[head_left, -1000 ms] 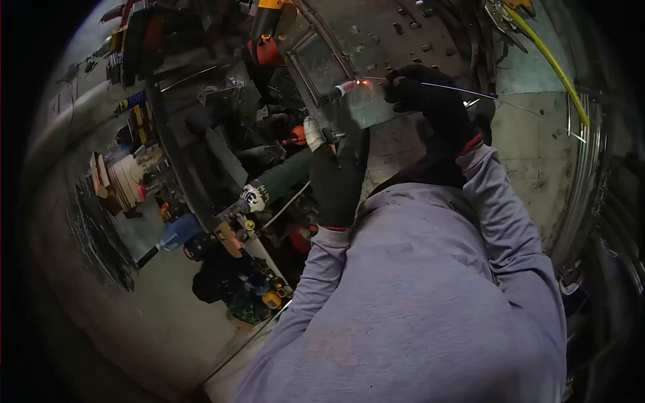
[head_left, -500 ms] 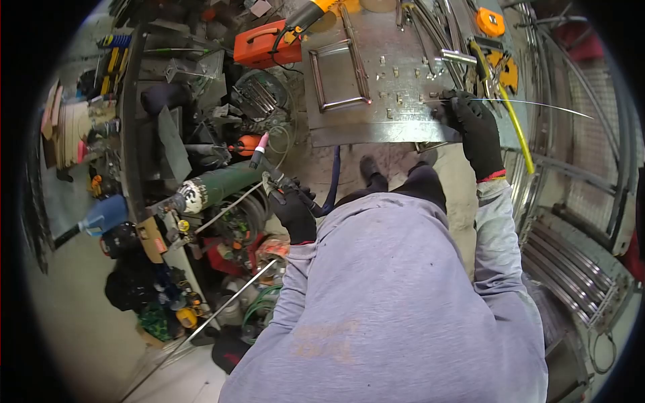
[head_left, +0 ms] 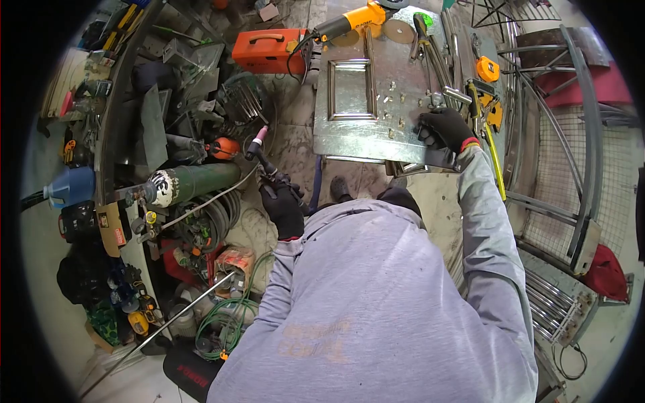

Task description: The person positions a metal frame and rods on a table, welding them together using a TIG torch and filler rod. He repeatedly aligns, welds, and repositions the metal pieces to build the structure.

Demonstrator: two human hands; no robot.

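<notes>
My left hand [head_left: 282,207], in a black glove, is closed around a TIG torch [head_left: 263,158] with a pink nozzle, held beside the metal table [head_left: 356,146]. My right hand [head_left: 445,129], gloved too, is over the table's front right part with its fingers curled; what they hold, if anything, cannot be made out. Several small metal pieces [head_left: 392,111] lie just left of it. A rectangular metal frame [head_left: 371,91] rests flat on the table's left half. Right of my right hand is a yellow-handled tool [head_left: 495,161] at the table edge.
An angle grinder [head_left: 356,20] lies at the table's back, near an orange case [head_left: 269,50]. A yellow tape measure [head_left: 487,69] sits on the right. A green gas cylinder [head_left: 195,183] lies to the left, by coiled hoses. Metal framework [head_left: 571,134] stands at the right.
The view has shifted. My right hand has come further left over the table, closer to the small pieces; the thin rod seen at it is no longer visible. My left hand still holds the torch.
</notes>
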